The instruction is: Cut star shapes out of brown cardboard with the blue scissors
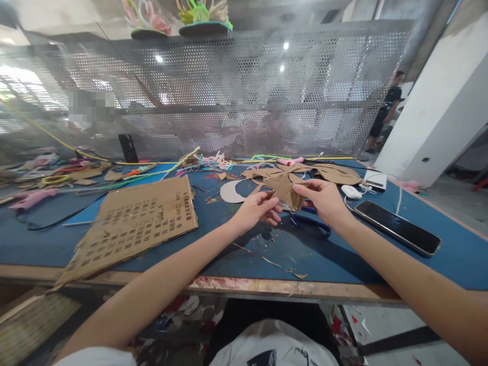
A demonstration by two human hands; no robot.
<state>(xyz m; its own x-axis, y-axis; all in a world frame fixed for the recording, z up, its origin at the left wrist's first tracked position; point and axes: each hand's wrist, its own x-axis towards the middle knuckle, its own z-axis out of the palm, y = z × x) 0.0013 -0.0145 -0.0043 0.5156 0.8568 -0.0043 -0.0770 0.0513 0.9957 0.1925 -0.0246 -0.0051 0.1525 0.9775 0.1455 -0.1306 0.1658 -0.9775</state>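
A star-shaped piece of brown cardboard [285,190] is held up over the table between my two hands. My left hand [260,207] has thumb and fingers closed on its left edge. On the right side, my right hand [321,197] pinches it between thumb and fingers. Just below lie scissors with dark blue handles [312,224], their blades partly hidden behind the hands and cardboard. A white crescent-shaped piece [231,192] rests on the table to the left of the star, and more cut cardboard [337,174] lies behind it.
A printed cardboard sheet [141,221] overhangs the front edge at left. To the right are a phone [398,227], an earbud case [351,191] and a white power bank [375,180]. Coloured craft scraps line the back, before a perforated metal screen [229,96]. A person [387,109] stands beyond.
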